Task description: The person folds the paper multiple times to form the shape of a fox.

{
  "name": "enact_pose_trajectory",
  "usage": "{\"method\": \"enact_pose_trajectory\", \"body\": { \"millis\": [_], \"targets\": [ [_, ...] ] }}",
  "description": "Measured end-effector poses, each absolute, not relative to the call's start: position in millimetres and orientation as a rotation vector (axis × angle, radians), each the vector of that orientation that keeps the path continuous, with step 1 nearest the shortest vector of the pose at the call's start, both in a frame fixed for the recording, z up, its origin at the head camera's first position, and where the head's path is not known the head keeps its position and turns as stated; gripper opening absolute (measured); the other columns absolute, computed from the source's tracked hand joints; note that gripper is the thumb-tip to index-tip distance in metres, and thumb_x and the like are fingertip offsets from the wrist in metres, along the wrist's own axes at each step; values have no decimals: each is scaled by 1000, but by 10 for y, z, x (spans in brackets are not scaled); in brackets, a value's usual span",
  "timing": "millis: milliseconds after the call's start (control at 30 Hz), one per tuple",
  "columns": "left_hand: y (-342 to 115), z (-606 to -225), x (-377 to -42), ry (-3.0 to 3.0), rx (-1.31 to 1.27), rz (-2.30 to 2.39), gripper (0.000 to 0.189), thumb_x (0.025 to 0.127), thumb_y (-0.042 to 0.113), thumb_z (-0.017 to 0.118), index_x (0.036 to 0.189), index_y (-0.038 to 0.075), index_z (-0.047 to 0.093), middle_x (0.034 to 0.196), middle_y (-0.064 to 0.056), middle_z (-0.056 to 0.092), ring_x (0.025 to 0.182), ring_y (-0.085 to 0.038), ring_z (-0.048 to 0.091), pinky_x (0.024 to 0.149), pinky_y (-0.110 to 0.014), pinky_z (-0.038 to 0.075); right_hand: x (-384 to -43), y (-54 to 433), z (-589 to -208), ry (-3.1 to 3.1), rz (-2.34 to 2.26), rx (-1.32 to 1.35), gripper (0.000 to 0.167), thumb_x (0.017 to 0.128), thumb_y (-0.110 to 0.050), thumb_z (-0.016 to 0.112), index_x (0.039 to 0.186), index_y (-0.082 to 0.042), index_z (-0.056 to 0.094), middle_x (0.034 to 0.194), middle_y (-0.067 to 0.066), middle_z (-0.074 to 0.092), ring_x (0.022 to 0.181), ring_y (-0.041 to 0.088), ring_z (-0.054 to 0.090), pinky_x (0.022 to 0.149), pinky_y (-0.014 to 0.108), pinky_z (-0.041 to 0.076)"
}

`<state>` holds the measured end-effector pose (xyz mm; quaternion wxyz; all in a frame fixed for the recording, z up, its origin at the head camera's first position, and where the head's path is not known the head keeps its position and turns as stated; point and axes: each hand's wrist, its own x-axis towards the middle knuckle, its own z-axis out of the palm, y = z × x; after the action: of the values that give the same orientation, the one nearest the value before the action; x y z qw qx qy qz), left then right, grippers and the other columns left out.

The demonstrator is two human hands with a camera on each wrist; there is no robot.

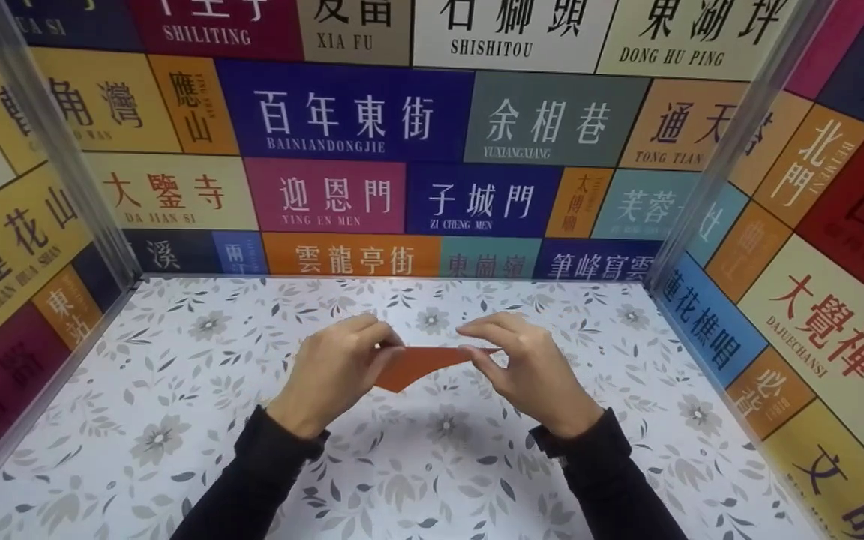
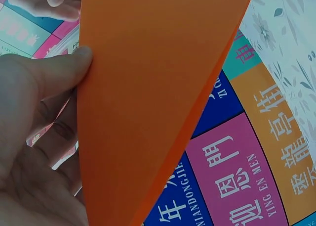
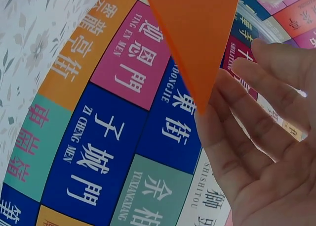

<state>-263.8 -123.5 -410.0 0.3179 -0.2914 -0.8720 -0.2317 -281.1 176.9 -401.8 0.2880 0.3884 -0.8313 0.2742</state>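
Observation:
A folded piece of orange paper [image 1: 418, 365], roughly triangular with a pointed end, is held up above the table. My left hand [image 1: 334, 367] pinches one side of it. In the left wrist view the left thumb lies on the edge of the orange paper [image 2: 143, 97], with the other fingers partly hidden behind. At the opposite end is my right hand [image 1: 533, 367], its fingers spread and gently bent. In the right wrist view, fingertips of the right hand [image 3: 266, 122] touch the narrow tip of the orange paper [image 3: 202, 38]; no firm grip shows.
Beneath both hands is a white table top [image 1: 207, 435] with a grey flower and leaf pattern. A back wall [image 1: 342, 112] of coloured signs with Chinese characters rises behind it, and similar side panels [image 1: 799, 300] flank it. Clear corner strips [image 1: 79, 150] join the panels.

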Motion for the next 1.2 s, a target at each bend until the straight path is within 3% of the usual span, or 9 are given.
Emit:
{"method": "enact_pose_trajectory", "body": {
  "millis": [200, 400, 633, 933, 1200],
  "targets": [
    [-1126, -4173, -2637, -2276, -820, -597, 9, 99, 18, 95, 103, 18, 87, 94, 4, 81, 84, -15, 79, 73, -32, 67, -2773, 1652, -4080, -2255, 735, 1114, 29, 104, -9, 88, 133, -11, 85, 126, 7, 86, 115, 25, 85, 93, 36, 73],
    [-1046, -4236, -2619, -2286, -839, -595, 10, 98, 18, 96, 102, 17, 86, 93, 4, 81, 85, -16, 80, 73, -31, 68, -2742, 1568, -4134, -2336, 633, 1134, 23, 106, -16, 88, 128, -12, 87, 115, 4, 88, 103, 21, 86, 90, 39, 73],
    [-989, -4247, -2604, -2272, -859, -595, 10, 98, 18, 96, 102, 18, 86, 93, 5, 80, 86, -15, 79, 74, -29, 68, -2731, 1538, -4152, -2367, 619, 1145, 10, 106, -13, 86, 116, -12, 89, 99, 2, 88, 88, 17, 84, 78, 31, 71],
    [-953, -4266, -2592, -2246, -879, -561, 11, 99, 19, 95, 103, 19, 86, 93, 5, 79, 84, -13, 78, 72, -29, 67, -2731, 1543, -4153, -2388, 649, 1140, 8, 108, -8, 82, 111, -11, 89, 100, 3, 89, 89, 18, 86, 81, 31, 72],
    [-917, -4296, -2592, -2226, -898, -565, 10, 100, 20, 95, 105, 19, 86, 94, 5, 80, 89, -15, 81, 77, -30, 69, -2718, 1542, -4139, -2381, 662, 1160, 8, 107, -6, 82, 110, -9, 89, 100, 5, 91, 87, 18, 88, 80, 30, 72]
  ]
}}
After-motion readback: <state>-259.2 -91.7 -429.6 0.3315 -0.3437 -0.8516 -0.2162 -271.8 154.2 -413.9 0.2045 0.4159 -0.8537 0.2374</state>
